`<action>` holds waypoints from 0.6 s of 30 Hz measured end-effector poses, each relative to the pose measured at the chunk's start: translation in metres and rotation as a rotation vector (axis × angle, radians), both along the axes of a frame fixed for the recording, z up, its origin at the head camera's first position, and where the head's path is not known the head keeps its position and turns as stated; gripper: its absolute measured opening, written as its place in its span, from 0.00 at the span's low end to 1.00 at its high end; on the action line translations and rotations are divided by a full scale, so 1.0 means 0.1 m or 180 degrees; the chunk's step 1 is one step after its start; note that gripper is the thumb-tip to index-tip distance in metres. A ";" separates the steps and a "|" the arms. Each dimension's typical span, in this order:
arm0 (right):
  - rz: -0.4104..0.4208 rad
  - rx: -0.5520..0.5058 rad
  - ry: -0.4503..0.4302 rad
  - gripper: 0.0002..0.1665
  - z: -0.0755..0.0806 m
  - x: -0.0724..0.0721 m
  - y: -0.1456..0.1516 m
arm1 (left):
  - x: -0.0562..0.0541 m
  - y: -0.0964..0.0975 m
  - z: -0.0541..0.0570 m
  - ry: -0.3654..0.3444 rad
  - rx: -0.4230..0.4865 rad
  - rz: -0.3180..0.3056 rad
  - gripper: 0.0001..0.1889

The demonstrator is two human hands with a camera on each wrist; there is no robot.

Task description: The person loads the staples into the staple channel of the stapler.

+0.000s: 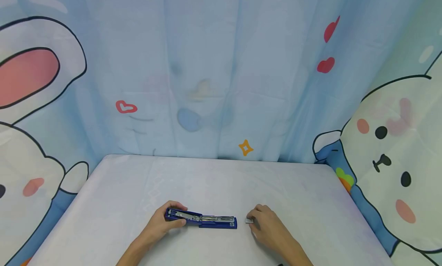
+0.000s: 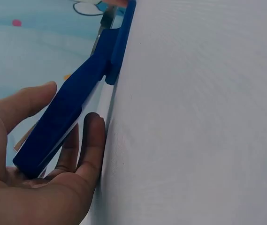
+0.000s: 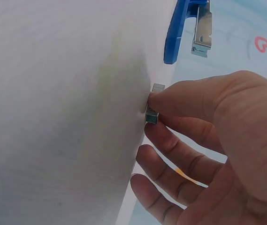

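A dark blue stapler (image 1: 217,225) lies folded wide open on the table, its metal staple channel facing up. My left hand (image 1: 159,222) grips the folded-back top arm at its left end, thumb on the near side and fingers on the far side. In the left wrist view, the blue arm (image 2: 70,103) slants up from the table between thumb and fingers. My right hand (image 1: 268,227) pinches a short strip of silver staples (image 3: 158,87) between thumb and fingertips, close over the table. A small gap separates the strip from the stapler's right end.
The table is covered by a white cloth (image 1: 193,181). A light blue curtain (image 1: 207,66) printed with cartoon animals hangs behind and at both sides. The tip of a small black thing (image 1: 280,264) shows at the bottom edge, near my right forearm.
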State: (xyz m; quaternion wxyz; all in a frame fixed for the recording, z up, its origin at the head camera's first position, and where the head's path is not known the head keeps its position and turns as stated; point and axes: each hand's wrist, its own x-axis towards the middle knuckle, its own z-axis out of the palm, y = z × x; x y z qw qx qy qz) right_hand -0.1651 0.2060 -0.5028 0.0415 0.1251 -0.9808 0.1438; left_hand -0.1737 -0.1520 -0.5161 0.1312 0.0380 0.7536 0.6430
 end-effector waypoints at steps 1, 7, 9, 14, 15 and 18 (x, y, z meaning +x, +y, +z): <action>0.0005 -0.0005 0.0006 0.10 0.01 0.00 0.00 | 0.00 0.00 0.00 -0.0027 0.0010 -0.0004 0.27; 0.0008 -0.0028 0.0048 0.10 0.00 0.00 0.01 | -0.02 -0.01 -0.01 -0.0074 0.0080 -0.0080 0.26; 0.0003 -0.0021 0.0048 0.10 -0.01 0.00 0.01 | -0.02 -0.02 -0.02 -0.0077 0.0138 -0.0123 0.26; -0.0007 -0.0027 0.0027 0.10 0.00 0.00 0.01 | -0.04 -0.05 -0.04 -0.0110 0.0279 -0.0201 0.27; -0.0009 -0.0034 0.0029 0.10 0.00 0.00 0.01 | -0.04 -0.05 -0.05 -0.0122 0.0310 -0.0212 0.27; -0.0004 -0.0052 0.0043 0.10 0.00 0.00 0.01 | -0.04 -0.05 -0.06 -0.0148 0.0383 -0.0241 0.27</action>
